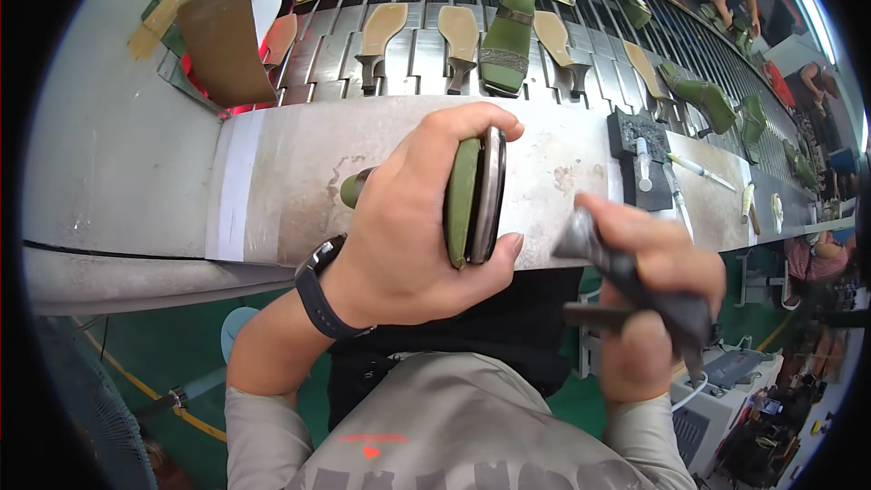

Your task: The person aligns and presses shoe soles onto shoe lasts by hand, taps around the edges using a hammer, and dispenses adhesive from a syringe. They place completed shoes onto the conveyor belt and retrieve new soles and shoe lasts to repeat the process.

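Gripping a green shoe last in left hand, with fingers curled over its upper end and thumb round the lower. Held edge-on at frame centre, over the stained pale worktable. Dull olive side, long and narrow in this view, rounded at the ends. Right alongside: dark sole-like piece with a glossy brown-grey edge. Can't tell if bonded.

Clutching a dark grey part in right hand, right of centre; too motion-blurred to identify.

Upper centre: second green last wearing banded straps, on a slatted metal conveyor, among tan soles with dark heels. At right on the table: black block with a syringe-like tube against it.

Writing: small red print on the grey shirt, bottom centre, too small to read; large dark lettering below, distorted by folds.
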